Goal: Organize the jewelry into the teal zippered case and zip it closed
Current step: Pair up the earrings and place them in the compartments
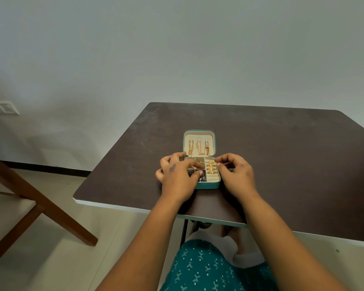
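Observation:
The teal zippered case (208, 186) lies open on the dark table, its cream lid (199, 135) standing up at the back. Gold chains (198, 147) hang from hooks inside the lid. Several gold rings (211, 167) sit in the ring rolls on the right side of the tray. Dark beaded pieces (202, 178) fill the left compartments. My left hand (177, 175) covers the tray's left half and my right hand (236, 175) is at its right edge. A thin silver chain (224, 164) is stretched between them, each hand pinching one end.
The dark brown table (282, 156) has its near edge just below the case. A wooden chair (40, 202) stands on the floor to the left. My teal patterned clothing (208, 267) shows below the table edge.

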